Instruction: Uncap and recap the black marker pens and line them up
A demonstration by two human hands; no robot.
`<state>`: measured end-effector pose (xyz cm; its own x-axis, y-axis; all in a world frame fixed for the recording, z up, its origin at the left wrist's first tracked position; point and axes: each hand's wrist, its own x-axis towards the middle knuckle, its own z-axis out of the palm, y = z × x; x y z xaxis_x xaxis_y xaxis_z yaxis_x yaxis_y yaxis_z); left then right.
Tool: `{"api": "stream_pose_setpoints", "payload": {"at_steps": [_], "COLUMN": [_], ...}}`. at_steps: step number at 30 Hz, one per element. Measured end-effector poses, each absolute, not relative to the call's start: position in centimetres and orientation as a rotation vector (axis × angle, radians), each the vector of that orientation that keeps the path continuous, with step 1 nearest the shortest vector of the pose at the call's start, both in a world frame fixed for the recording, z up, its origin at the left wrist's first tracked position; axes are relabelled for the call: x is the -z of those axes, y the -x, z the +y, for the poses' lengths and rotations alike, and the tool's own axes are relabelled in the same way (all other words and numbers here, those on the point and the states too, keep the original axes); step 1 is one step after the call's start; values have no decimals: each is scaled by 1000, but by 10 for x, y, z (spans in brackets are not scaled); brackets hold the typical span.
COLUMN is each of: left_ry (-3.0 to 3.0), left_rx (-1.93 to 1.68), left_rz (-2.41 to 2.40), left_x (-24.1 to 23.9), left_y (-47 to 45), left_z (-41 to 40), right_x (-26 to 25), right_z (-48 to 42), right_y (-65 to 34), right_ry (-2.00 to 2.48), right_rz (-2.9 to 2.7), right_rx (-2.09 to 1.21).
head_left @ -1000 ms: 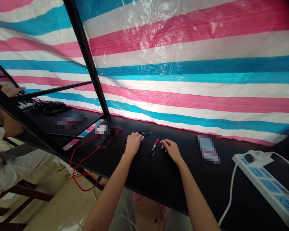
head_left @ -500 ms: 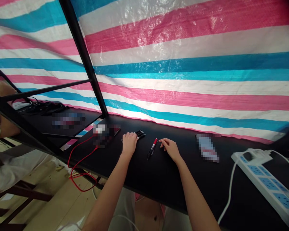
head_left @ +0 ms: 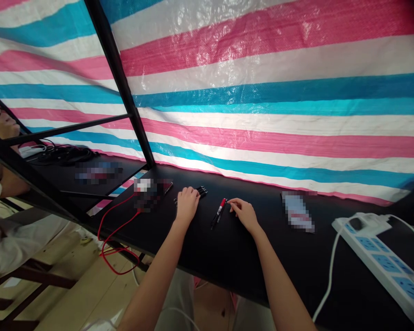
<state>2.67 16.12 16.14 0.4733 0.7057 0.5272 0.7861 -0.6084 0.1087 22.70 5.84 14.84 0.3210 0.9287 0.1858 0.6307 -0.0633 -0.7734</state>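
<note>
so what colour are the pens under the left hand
The pens under the left hand look black, best in the head view.

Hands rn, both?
Left hand: curved over the black pens; grip can't be told.
Right hand: open, fingers bent, nothing visibly held, beside the red-topped marker.

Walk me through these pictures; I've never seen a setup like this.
There's no machine here: a person works with two bare hands, and every picture comes from one camera worn on their head, looking forward and down. The left hand rests over several black pens on a black tabletop; whether it grips them is hidden. The right hand, visibly holding nothing, sits beside a pen with a red end and another dark pen lying close against it. Farther right is a white power strip with blue sockets. Behind hangs a striped plastic sheet.
</note>
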Motion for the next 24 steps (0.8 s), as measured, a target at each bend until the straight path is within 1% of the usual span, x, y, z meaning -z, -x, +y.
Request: {"api": "stream_pose_setpoints", "payload": {"at_steps": [4,8,12,18,22,24], "left_ry": [2792,3092,3195,3240,3195,3172], "left_rx": [873,759,648,597,607,608], "left_rz": [-1084,-934,-963,-1090,-1031,-1046], "left_x": [-169,-168,-164,-163,-162,-161], "left_y": [-36,-44,-45,-41,-41,-41], "left_z": [150,141,140,146,146,146], "right_x": [-149,-152,-152,-146,-142,-142], "right_z": [57,57,56,58,59,58], "right_y": [-221,-215,-213,-217,-227,-234], "right_ry": [1861,1904,1900,1891,1890,1961], "right_rz": [-1508,-1636,-1700,-1671,-1558,-1438], "right_rx": [-344,-252,-218,-176,-184,-128]}}
